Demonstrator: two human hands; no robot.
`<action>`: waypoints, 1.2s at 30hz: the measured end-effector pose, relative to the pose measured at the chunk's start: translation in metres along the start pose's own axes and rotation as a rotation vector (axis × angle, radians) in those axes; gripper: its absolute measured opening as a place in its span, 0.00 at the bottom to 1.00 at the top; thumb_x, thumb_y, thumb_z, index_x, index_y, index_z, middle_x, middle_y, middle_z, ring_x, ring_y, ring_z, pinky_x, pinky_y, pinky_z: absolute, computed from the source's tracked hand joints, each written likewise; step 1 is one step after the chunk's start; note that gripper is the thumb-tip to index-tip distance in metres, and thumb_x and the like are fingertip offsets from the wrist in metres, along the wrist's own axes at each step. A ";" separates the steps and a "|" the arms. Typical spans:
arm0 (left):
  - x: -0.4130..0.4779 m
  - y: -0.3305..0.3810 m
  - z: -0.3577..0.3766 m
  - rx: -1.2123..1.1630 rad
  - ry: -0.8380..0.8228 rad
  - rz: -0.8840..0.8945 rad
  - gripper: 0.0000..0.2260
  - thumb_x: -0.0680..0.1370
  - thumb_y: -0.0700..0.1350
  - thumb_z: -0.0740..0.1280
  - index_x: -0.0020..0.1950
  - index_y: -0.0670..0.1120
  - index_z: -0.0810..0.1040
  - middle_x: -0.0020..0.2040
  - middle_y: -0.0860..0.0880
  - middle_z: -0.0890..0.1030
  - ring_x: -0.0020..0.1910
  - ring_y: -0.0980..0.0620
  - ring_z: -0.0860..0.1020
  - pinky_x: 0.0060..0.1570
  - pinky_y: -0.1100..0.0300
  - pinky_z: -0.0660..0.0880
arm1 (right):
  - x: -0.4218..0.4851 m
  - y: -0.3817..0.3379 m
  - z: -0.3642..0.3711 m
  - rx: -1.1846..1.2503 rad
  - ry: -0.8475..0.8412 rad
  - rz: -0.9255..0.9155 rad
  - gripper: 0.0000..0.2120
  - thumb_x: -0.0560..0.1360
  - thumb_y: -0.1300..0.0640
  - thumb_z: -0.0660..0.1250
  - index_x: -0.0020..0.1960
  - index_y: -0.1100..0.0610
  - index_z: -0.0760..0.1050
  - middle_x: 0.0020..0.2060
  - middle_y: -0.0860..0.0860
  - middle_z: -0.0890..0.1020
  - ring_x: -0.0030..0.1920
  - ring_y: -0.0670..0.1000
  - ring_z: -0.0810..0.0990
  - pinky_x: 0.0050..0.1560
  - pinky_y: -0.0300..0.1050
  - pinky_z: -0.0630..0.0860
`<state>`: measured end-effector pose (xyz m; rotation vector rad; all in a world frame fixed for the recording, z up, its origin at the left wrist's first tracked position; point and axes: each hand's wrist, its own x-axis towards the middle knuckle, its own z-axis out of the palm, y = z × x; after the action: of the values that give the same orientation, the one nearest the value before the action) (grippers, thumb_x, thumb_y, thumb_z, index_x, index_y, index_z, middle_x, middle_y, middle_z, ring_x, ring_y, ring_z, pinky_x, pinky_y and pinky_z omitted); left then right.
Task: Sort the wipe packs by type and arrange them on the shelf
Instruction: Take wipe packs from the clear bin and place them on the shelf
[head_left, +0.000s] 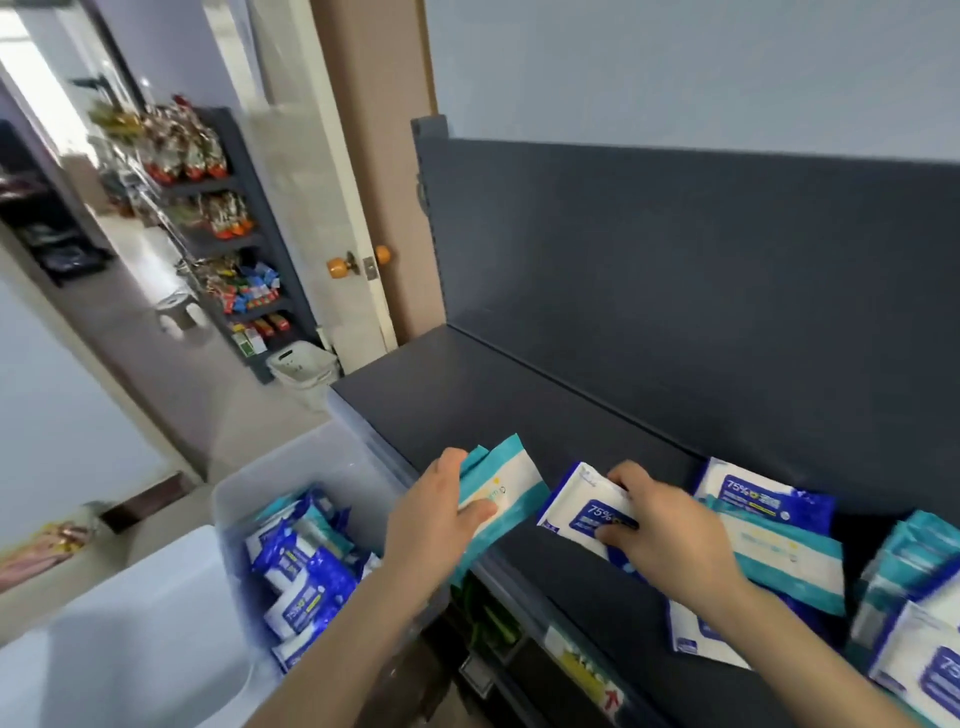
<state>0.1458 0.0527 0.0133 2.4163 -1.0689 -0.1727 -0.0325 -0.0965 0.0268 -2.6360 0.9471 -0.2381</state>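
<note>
At the shelf (467, 395) edge, the left hand (431, 519) grips a teal wipe pack (506, 488), the right hand (665, 530) a blue pack (582, 509) just beside it.

The left hand (436, 514) is gripping a teal-edged wipe pack (506, 491) over the dark shelf (467, 400), while the right hand (662, 530) is holding a blue wipe pack (582, 506); a clear bin (291, 467) of packs is sitting beside it.

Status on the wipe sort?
Left hand grips teal pack. Right hand holds blue pack on shelf. More packs in bin. Nothing in the way.
</note>
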 end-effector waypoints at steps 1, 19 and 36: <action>-0.001 -0.013 -0.005 -0.015 0.002 -0.029 0.19 0.77 0.55 0.66 0.63 0.54 0.63 0.61 0.53 0.75 0.55 0.53 0.78 0.48 0.52 0.78 | 0.005 -0.011 0.005 0.000 -0.014 -0.020 0.16 0.73 0.46 0.68 0.53 0.46 0.64 0.47 0.45 0.80 0.48 0.50 0.79 0.38 0.44 0.70; 0.011 -0.247 -0.088 -0.120 0.109 -0.298 0.16 0.79 0.48 0.64 0.65 0.50 0.66 0.53 0.49 0.78 0.46 0.49 0.77 0.40 0.58 0.67 | 0.076 -0.207 0.123 -0.027 -0.199 -0.153 0.14 0.73 0.48 0.67 0.54 0.47 0.64 0.49 0.45 0.81 0.46 0.48 0.80 0.37 0.44 0.72; 0.042 -0.346 -0.029 -0.277 0.063 -0.555 0.13 0.79 0.44 0.63 0.62 0.46 0.68 0.52 0.48 0.79 0.43 0.49 0.77 0.40 0.58 0.72 | 0.142 -0.249 0.256 0.054 -0.524 -0.090 0.13 0.75 0.49 0.66 0.55 0.49 0.65 0.51 0.48 0.81 0.49 0.50 0.80 0.44 0.47 0.77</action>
<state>0.4127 0.2319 -0.1247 2.3796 -0.2972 -0.3958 0.2895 0.0564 -0.1159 -2.4963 0.6339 0.3853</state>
